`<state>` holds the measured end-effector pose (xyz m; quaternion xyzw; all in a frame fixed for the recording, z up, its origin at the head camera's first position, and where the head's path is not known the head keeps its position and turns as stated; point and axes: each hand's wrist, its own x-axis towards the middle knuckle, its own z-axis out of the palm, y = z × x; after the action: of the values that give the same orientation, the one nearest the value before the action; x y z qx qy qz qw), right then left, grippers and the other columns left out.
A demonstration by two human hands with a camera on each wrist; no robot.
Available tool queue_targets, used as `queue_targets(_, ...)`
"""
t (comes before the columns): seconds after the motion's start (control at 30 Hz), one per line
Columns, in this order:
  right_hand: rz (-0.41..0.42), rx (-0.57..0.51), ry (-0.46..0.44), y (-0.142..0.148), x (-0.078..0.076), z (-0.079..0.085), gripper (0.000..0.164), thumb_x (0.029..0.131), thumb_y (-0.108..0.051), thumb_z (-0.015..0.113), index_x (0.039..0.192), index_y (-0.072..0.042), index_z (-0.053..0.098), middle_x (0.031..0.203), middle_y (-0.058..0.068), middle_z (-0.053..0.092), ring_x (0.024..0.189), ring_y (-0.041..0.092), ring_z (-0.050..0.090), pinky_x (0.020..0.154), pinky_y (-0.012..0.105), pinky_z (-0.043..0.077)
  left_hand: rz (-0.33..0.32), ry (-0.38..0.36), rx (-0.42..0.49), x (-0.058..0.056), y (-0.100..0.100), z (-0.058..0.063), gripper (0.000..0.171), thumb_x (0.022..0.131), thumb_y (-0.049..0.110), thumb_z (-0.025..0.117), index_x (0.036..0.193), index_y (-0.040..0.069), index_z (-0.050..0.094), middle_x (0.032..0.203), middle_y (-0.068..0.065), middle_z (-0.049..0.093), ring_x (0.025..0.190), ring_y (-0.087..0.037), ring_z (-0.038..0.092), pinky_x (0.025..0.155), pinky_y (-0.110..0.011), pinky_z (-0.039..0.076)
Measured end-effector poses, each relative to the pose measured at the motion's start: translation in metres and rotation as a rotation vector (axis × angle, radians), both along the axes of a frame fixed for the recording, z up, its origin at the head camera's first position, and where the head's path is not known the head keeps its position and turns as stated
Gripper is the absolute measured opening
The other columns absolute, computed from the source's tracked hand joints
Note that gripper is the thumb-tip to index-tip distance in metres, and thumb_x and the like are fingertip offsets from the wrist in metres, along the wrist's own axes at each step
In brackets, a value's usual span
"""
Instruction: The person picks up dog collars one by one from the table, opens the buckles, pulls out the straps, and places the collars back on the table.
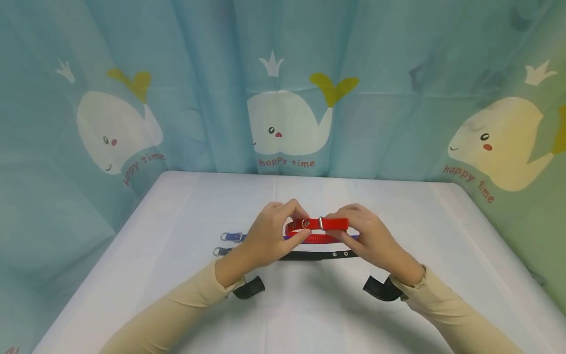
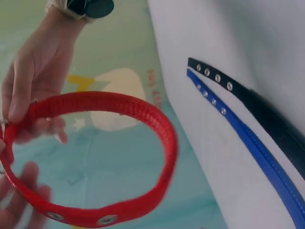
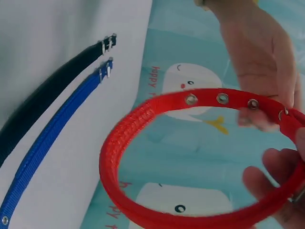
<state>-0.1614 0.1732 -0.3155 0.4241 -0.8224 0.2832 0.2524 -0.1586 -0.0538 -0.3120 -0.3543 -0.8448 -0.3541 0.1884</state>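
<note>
A red collar (image 1: 334,224), bent into a loop, is held above the table between both hands. My left hand (image 1: 267,236) pinches the strap at its metal eyelets with thumb and forefinger. Near the metal buckle, my right hand (image 1: 369,238) grips the other side between thumb and fingers. The right wrist view shows the collar (image 3: 112,157) with a row of eyelets and its stitched inner side. Behind and below the hands lie a blue collar (image 1: 232,237) and a black collar (image 1: 305,255), stretched out side by side and partly hidden in the head view.
The collars lie on a white-covered table (image 1: 300,314). A light blue curtain (image 1: 212,98) printed with white whales hangs behind its far edge and along both sides. Each wrist carries a black device (image 1: 249,288), below the cream sleeves (image 1: 177,312).
</note>
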Motion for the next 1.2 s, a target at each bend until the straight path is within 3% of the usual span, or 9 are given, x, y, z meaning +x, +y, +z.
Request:
queue_targets(0.13,0.057,-0.085,0.013,0.004,-0.001,0.001,0.029,0.092,-0.030,0.057,0.099,-0.004,0.067,0.089,0.004,0.070,0.087,0.018,0.061,0.074,0.026,0.055,0.034,-0.111,-0.072,-0.004,-0.006,0.004,0.006,0.088,0.017,0.063,0.091,0.012,0.063,0.082,0.003,0.069,0.075,-0.009,0.058,0.082,-0.034,0.049)
queue_targets(0.27,0.088,-0.093,-0.039,0.004,-0.001,0.002,0.024,0.090,-0.026,0.062,0.100,-0.004,0.066,0.089,0.005,0.070,0.085,0.016,0.062,0.073,0.023,0.054,-0.048,-0.162,-0.148,-0.005,-0.009,0.004,0.018,0.091,0.022,0.059,0.105,0.012,0.065,0.095,0.001,0.071,0.086,-0.010,0.060,0.087,-0.035,0.049)
queue_targets(0.37,0.045,-0.021,-0.079,0.000,0.002,0.003,0.019,0.081,-0.013,0.073,0.097,-0.005,0.066,0.087,0.004,0.070,0.083,0.017,0.061,0.067,0.025,0.055,-0.114,-0.128,-0.176,-0.001,-0.006,0.003,0.033,0.090,0.027,0.062,0.120,0.014,0.058,0.094,0.003,0.068,0.086,-0.009,0.058,0.089,-0.035,0.048)
queue_targets(0.47,0.004,0.042,-0.073,-0.005,0.003,0.002,0.020,0.074,-0.010,0.079,0.089,-0.006,0.066,0.081,0.004,0.070,0.079,0.016,0.058,0.060,0.021,0.053,-0.117,-0.047,-0.201,0.002,-0.001,0.003,0.037,0.088,0.029,0.065,0.121,0.015,0.055,0.085,0.005,0.066,0.085,-0.009,0.058,0.092,-0.036,0.047)
queue_targets(0.67,-0.008,0.051,-0.030,-0.004,0.003,0.001,0.026,0.086,-0.034,0.066,0.088,-0.008,0.065,0.078,0.000,0.067,0.079,0.014,0.058,0.062,0.024,0.051,-0.007,0.099,-0.196,0.002,0.001,0.003,0.030,0.082,0.025,0.073,0.105,0.012,0.061,0.085,0.004,0.070,0.086,-0.011,0.063,0.094,-0.038,0.046)
queue_targets(0.83,-0.015,0.003,-0.044,0.002,0.003,0.001,0.023,0.082,-0.023,0.072,0.099,-0.007,0.069,0.085,-0.001,0.066,0.081,0.013,0.057,0.063,0.024,0.052,0.086,0.091,-0.064,0.001,-0.001,0.001,0.026,0.076,0.020,0.079,0.096,0.012,0.064,0.085,0.003,0.070,0.081,-0.010,0.062,0.091,-0.035,0.048)
queue_targets(0.9,-0.012,-0.012,-0.037,0.000,0.003,0.001,0.021,0.079,-0.016,0.075,0.098,-0.006,0.070,0.083,0.000,0.065,0.079,0.013,0.056,0.061,0.023,0.052,0.063,0.109,-0.036,0.000,-0.001,-0.001,0.024,0.076,0.020,0.079,0.094,0.011,0.066,0.086,0.002,0.071,0.082,-0.010,0.062,0.090,-0.034,0.048)
queue_targets(1.1,-0.005,-0.056,-0.002,-0.006,0.002,-0.003,0.030,0.089,-0.036,0.062,0.090,-0.007,0.070,0.078,0.000,0.062,0.072,0.012,0.054,0.057,0.021,0.051,-0.047,0.199,-0.007,0.001,0.005,-0.004,0.021,0.077,0.017,0.077,0.094,0.009,0.067,0.090,0.001,0.071,0.089,-0.012,0.062,0.094,-0.034,0.047)
queue_targets(1.2,0.012,-0.075,-0.006,-0.008,0.001,-0.005,0.029,0.089,-0.035,0.062,0.092,-0.008,0.070,0.078,0.000,0.062,0.073,0.012,0.054,0.057,0.022,0.051,-0.064,0.217,-0.033,0.000,0.005,-0.006,0.023,0.077,0.016,0.077,0.095,0.008,0.066,0.091,0.001,0.070,0.091,-0.013,0.062,0.094,-0.035,0.047)
